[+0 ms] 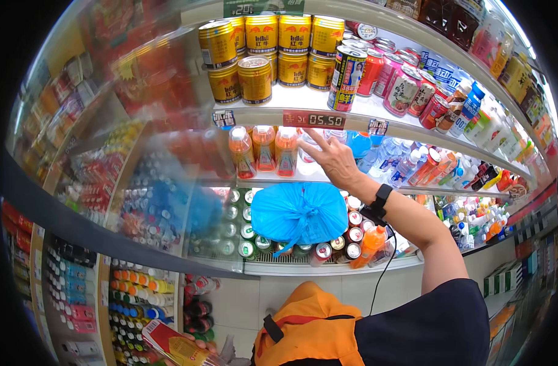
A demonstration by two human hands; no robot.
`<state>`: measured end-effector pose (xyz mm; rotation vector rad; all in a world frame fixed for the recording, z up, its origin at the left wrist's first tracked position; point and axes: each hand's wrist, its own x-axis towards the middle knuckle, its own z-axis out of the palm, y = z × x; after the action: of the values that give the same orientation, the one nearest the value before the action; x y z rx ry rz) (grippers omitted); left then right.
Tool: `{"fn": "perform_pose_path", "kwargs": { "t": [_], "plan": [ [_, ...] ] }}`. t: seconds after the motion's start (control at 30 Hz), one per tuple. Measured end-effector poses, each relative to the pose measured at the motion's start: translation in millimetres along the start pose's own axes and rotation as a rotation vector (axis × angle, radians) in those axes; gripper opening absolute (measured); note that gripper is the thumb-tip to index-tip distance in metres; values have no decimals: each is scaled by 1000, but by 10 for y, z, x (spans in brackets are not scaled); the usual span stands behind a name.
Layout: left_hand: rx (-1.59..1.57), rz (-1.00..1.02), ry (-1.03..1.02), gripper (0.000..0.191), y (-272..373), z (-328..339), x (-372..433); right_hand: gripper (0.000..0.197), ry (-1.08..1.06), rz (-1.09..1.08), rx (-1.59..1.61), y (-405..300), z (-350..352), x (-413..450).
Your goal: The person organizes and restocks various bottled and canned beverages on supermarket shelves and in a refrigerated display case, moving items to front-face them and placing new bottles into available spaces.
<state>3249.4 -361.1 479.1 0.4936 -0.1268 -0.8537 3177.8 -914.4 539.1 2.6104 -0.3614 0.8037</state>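
My right hand (336, 160) reaches out over the middle shelf of a drinks cooler, fingers apart and nothing held. Its fingertips are just below the red price tag (314, 120), close to a clear bottle (306, 147) that the hand partly covers. To the left of the fingers, orange drink bottles (264, 148) with pale caps stand upright. Low at the left, my left hand (197, 342) grips a clear bottle (180, 341) with a red and gold label; most of that hand is hidden. Below the right hand, a knotted blue plastic bag (299, 212) rests on top of cans.
Stacked gold Red Bull cans (295, 34) and a tall printed can (347, 78) fill the shelf above. An orange soda bottle (369, 244) leans near the cooler's front ledge. A glass door (160, 137) stands at the left. Bottled drinks (141, 286) line lower shelves beyond.
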Motion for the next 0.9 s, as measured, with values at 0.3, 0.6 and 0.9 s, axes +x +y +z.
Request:
{"fn": "perform_pose_path", "kwargs": {
  "t": [0.3, 0.6, 0.9],
  "plan": [
    [26, -121, -72, 81, 151, -41, 499, 25, 5, -28, 21, -15, 934, -212],
    [62, -288, -192, 81, 240, 5, 826, 31, -191, 173, 273, -422, 387, -395],
    [99, -430, -394, 80, 125, 234, 992, 21, -163, 248, 884, -1346, -1380, -689]
  ]
}}
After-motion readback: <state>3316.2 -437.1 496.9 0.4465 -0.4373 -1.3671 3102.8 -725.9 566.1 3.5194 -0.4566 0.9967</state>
